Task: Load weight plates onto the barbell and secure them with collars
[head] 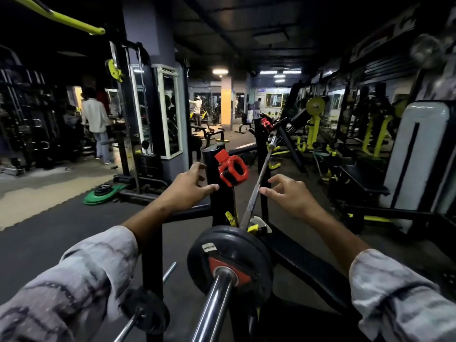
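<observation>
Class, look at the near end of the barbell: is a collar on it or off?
Off. The sleeve is bare outside the plate; a red collar sits on the rack post.

Both arms reach forward in pale sleeves pushed back from the wrists. The left hand (187, 185) and right hand (287, 193) hover palm-down, fingers spread and loosely bent, holding nothing.

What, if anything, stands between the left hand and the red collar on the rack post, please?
Nothing visible does. The left hand is open, just left of the red collar, which is clipped on the black rack post. Only a short gap shows between its fingertips and the collar.
</observation>
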